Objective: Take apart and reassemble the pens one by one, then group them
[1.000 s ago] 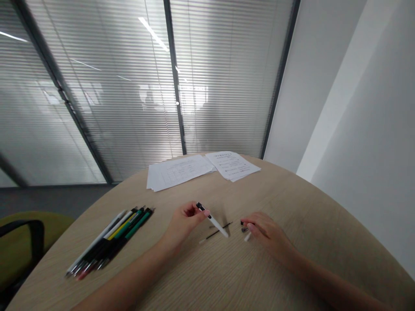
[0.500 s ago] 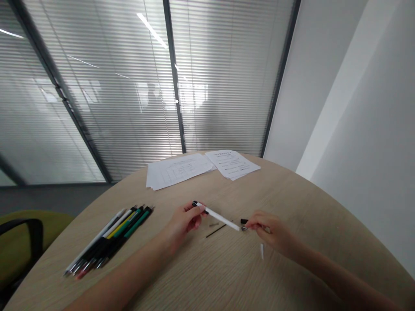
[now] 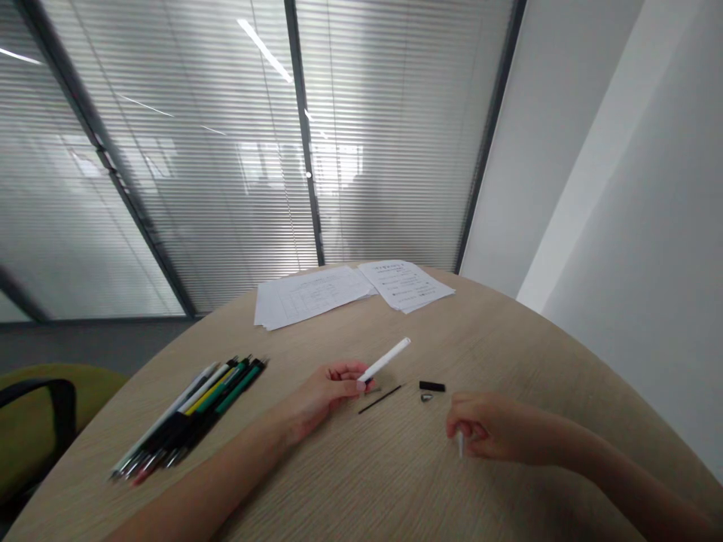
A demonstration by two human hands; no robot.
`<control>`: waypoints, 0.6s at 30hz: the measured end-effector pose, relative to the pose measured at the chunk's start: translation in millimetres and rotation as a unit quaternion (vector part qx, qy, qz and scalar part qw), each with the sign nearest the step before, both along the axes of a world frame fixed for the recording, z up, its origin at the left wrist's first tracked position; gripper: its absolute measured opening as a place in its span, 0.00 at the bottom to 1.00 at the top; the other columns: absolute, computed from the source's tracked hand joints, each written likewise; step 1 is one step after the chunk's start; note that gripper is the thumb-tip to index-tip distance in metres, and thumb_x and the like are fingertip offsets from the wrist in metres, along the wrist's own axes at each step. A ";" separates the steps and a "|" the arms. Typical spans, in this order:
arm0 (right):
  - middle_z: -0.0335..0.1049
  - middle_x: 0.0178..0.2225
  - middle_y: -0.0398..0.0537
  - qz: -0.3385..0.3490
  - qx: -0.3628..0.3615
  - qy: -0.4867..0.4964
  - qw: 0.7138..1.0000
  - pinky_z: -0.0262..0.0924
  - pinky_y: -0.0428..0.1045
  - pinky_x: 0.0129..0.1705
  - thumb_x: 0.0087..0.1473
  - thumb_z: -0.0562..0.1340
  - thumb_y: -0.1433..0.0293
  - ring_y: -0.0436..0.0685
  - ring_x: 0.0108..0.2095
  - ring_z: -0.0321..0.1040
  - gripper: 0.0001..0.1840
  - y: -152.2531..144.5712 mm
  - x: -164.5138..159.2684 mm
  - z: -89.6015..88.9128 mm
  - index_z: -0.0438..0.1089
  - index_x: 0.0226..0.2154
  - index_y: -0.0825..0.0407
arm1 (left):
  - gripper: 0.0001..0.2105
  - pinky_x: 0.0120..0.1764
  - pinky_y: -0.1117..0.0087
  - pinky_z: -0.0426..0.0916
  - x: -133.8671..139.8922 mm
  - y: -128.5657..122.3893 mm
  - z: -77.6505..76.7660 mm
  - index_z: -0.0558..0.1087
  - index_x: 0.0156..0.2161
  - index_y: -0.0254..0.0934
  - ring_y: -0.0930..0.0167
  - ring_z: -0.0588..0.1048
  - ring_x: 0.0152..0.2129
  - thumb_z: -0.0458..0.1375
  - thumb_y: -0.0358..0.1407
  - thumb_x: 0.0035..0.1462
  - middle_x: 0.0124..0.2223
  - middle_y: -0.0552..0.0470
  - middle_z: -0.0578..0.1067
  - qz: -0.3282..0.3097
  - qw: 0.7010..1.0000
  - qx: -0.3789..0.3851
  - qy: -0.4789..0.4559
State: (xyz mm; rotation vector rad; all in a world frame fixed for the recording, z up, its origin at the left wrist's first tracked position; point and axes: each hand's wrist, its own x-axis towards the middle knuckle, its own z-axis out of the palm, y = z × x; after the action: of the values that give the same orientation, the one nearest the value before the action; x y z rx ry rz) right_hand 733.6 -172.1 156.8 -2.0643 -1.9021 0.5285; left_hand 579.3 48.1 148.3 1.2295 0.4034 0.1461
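Note:
My left hand [image 3: 342, 388] is closed on a white pen barrel [image 3: 387, 359], which tilts up and to the right out of the fingers. Below it on the table lies a thin dark pen refill [image 3: 379, 400], and a small thin piece [image 3: 371, 391], perhaps a spring, shows near the fingertips. My right hand [image 3: 477, 423] has its fingers closed around a small whitish pointed pen part [image 3: 460, 444] low over the tabletop. Between the hands rest a short black pen piece [image 3: 432, 386] and a small shiny metal piece [image 3: 426, 397].
A bundle of pens [image 3: 192, 414] in white, yellow, green and black lies on the left of the round wooden table [image 3: 350, 482]. Printed sheets [image 3: 310, 297] lie at the far edge. A green chair [image 3: 34, 429] stands at the left.
The white barrel in my left hand has swung from pointing down-right to pointing up-right. My right hand has left the black piece and the metal piece and moved down to the whitish part.

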 end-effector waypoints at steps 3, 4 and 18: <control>0.61 0.25 0.42 0.009 -0.005 0.010 1.000 0.52 0.41 0.28 0.39 0.58 0.81 0.48 0.26 0.59 0.08 3.5 -1.7 -1.9 0.67 0.24 0.54 | 0.12 0.31 0.76 0.62 -2.3 -0.2 1.1 0.73 0.28 0.33 0.77 0.70 0.23 0.65 0.30 0.32 0.25 0.55 0.75 -0.025 1.000 0.007 0.008; 0.62 0.26 0.42 0.010 -0.005 0.015 1.000 0.53 0.41 0.29 0.40 0.59 0.81 0.48 0.27 0.60 0.07 4.6 -2.2 -2.6 0.66 0.23 0.55 | 0.11 0.31 0.76 0.61 -3.0 0.0 0.9 0.73 0.28 0.33 0.77 0.70 0.23 0.65 0.30 0.33 0.25 0.56 0.75 -0.035 0.999 0.017 0.008; 0.64 0.26 0.44 -0.047 0.117 0.057 0.990 0.55 0.42 0.29 0.48 0.53 0.77 0.48 0.26 0.61 0.14 12.2 -10.4 -4.3 0.67 0.38 0.54 | 0.11 0.30 0.74 0.61 -2.5 -14.2 -8.0 0.68 0.24 0.32 0.75 0.70 0.24 0.66 0.30 0.33 0.28 0.53 0.75 -0.127 0.986 0.096 -0.057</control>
State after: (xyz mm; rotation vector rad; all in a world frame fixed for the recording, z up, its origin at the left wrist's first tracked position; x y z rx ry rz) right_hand 723.2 -159.9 152.5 -1.9190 -1.7042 0.3729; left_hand 576.8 33.9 140.3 1.4438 0.1335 0.0363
